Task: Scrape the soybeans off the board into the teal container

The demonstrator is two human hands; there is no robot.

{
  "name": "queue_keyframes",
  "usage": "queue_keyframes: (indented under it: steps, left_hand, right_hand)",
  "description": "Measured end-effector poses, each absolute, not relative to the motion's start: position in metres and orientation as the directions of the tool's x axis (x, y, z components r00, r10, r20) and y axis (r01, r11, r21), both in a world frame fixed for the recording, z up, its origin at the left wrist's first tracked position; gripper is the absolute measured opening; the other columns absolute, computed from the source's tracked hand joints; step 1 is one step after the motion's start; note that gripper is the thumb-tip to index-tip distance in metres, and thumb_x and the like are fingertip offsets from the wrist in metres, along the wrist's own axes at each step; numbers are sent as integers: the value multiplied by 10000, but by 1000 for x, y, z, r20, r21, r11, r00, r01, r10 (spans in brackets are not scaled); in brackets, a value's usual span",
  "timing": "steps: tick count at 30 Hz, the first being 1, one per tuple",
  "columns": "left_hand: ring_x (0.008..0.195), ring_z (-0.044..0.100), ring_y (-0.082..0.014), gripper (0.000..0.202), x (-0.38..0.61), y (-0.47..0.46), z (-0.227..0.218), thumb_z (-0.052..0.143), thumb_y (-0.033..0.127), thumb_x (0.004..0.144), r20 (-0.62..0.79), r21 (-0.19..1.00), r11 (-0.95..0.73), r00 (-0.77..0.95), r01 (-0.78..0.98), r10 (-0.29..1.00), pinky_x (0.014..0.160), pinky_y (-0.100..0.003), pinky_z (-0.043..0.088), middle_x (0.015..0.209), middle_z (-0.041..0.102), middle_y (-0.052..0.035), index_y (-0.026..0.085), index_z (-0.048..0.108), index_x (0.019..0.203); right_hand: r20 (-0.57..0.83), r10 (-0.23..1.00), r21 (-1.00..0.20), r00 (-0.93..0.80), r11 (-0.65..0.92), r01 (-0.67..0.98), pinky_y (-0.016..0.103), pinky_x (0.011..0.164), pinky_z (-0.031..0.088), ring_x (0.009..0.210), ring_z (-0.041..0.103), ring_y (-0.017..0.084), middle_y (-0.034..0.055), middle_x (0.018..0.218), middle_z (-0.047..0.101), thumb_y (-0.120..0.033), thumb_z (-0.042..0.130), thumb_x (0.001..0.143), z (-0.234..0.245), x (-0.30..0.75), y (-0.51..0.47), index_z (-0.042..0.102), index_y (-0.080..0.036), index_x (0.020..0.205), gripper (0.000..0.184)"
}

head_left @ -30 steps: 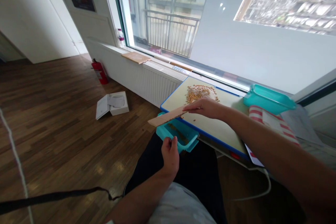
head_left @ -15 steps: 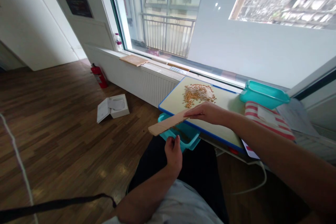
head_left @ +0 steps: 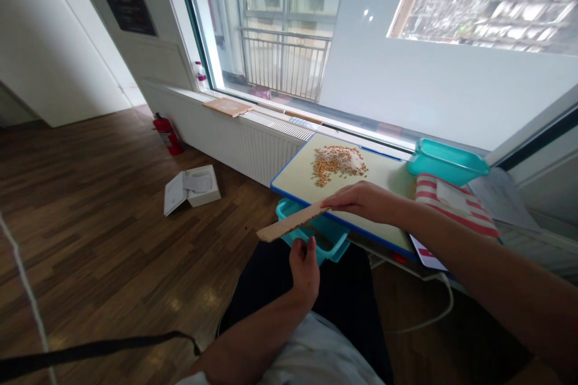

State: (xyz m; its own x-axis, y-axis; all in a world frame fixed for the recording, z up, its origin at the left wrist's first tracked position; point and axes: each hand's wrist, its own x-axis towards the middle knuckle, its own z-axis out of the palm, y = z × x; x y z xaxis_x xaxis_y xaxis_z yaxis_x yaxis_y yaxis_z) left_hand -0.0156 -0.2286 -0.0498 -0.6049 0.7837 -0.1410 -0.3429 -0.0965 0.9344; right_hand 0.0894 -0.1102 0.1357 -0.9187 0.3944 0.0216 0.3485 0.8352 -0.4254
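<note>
My right hand (head_left: 361,200) is closed on a flat wooden stick (head_left: 289,224), which reaches left past the near edge of a pale board with a blue rim (head_left: 295,183). A heap of brown grains (head_left: 336,161) lies on the board's far side. My left hand (head_left: 304,267) grips the near rim of a teal container (head_left: 332,239) held just below the board's edge. Some grains lie inside the container.
A second teal container (head_left: 445,162) sits on a red-striped cloth (head_left: 456,204) to the right. A white radiator (head_left: 257,141) runs under the window. An open white box (head_left: 192,187) and a red fire extinguisher (head_left: 165,132) are on the wooden floor. A white cable (head_left: 433,316) hangs below the board.
My right hand and the stick have drawn back from the grain heap toward the board's near edge, over the container. The view has shifted slightly.
</note>
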Motion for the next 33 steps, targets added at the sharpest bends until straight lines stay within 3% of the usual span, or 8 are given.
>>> queue_keyframes:
  steps: [6, 13, 19, 25, 29, 33]
  left_hand:
    - [509, 314, -81, 412, -15, -230, -53, 608, 507, 707, -144, 941, -66, -568, -332, 811, 486, -215, 302, 547, 331, 64, 194, 373, 578]
    - [529, 303, -82, 386, -19, -227, -54, 572, 458, 757, -130, 947, -68, -570, -314, 811, 499, -206, 309, 564, 327, 59, 192, 351, 585]
    - [513, 309, -78, 405, -25, -226, -58, 604, 490, 718, -166, 934, -47, -550, -353, 818, 477, -202, 311, 557, 347, 57, 186, 376, 578]
    - [482, 307, -73, 391, -34, -224, -64, 666, 469, 659, -218, 904, -36, -532, -426, 818, 440, -201, 290, 527, 355, 60, 175, 427, 561]
    - [500, 317, -74, 365, -40, -220, -72, 658, 444, 684, -235, 898, -26, -528, -439, 816, 456, -198, 302, 538, 364, 56, 167, 448, 573]
    - [529, 365, -85, 313, -50, -215, -80, 661, 429, 685, -236, 888, -40, -529, -458, 815, 476, -202, 326, 566, 413, 42, 154, 524, 625]
  right_hand:
    - [194, 390, -349, -900, 885, 308, 265, 927, 444, 1044, 592, 138, -27, 1109, 652, -313, 432, 883, 143, 96, -115, 625, -307, 1123, 308]
    - [378, 661, -63, -649, 717, 694, 351, 848, 497, 990, 619, 210, -30, 1104, 651, -347, 417, 882, 170, 124, -112, 587, -347, 1171, 335]
    - [516, 710, 130, -480, 489, 863, 349, 715, 500, 900, 642, 231, 1, 1091, 661, -362, 380, 893, 172, 144, -92, 553, -334, 1215, 366]
    - [603, 712, 152, -361, 341, 928, 325, 663, 488, 808, 655, 220, 32, 1049, 677, -335, 343, 903, 152, 140, -63, 589, -292, 1170, 365]
    - [530, 787, 100, -316, 312, 945, 328, 634, 484, 806, 651, 237, 45, 1053, 673, -347, 305, 905, 142, 131, -69, 580, -278, 1177, 392]
    - [503, 838, 84, -211, 195, 977, 321, 524, 437, 669, 638, 241, 76, 950, 692, -385, 303, 893, 145, 131, -97, 564, -280, 1193, 411]
